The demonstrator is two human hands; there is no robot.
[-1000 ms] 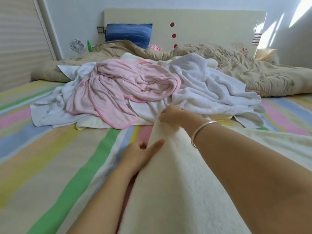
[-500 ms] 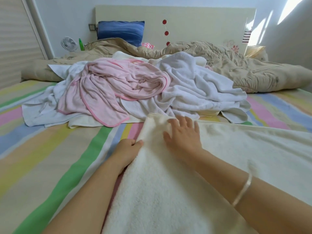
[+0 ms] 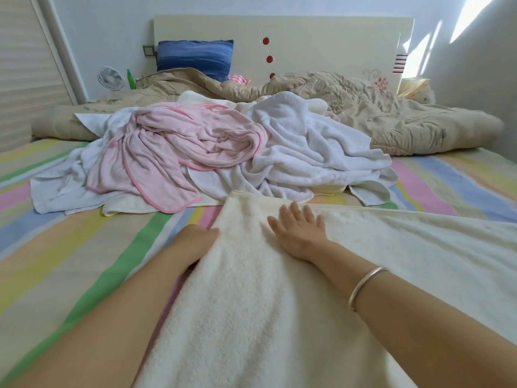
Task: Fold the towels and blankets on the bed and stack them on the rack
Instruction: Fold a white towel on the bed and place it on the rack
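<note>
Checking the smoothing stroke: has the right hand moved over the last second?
Yes. The right hand went from gripping the cream towel edge to lying flat, nearer than the pink towel.

Right hand (image 3: 299,233) released, now flat on cream towel (image 3: 251,303).

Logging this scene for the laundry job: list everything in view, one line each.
cream towel: 1, cream, spread in front, under right hand
pink towel: 1, pink, on top of pile, left
white towels: several, white, crumpled pile mid-bed
sheet: 1, pastel stripes, covers bed
quilt: 1, beige, bunched at head of bed
pillow: 1, blue, against headboard
headboard: 1, cream, red dots
fan: 1, white, far left
bottle: 1, green, beside fan
bracelet: 1, silver, right wrist
left hand: at towel's left edge, fingers hidden
right hand: flat, fingers spread on towel
</note>
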